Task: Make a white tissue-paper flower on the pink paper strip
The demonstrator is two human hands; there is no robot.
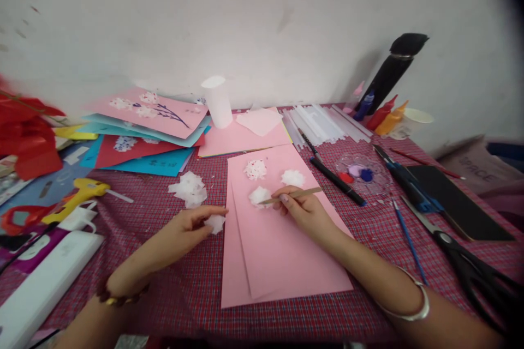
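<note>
A pink paper sheet [282, 251] lies in front of me on the red checked tablecloth [184, 283]. Three small white tissue flowers [293, 177] sit near its top. My right hand [305, 210] is closed on a thin wooden stick [292, 195] whose tip touches the lowest flower [259, 194]. My left hand [186, 226] rests left of the sheet, fingers pinched on a small white tissue piece [215, 222]. A pile of white tissue pieces [189, 188] lies just beyond it.
Coloured cards [151, 120] and a white cup [218, 101] at the back. Yellow glue gun [79, 196] and white box [45, 278] left. Black pen [338, 181], paint palette [360, 172], brushes, black scissors [470, 264], dark tablet [458, 199], paint bottles [385, 114] and white straws [323, 122] right.
</note>
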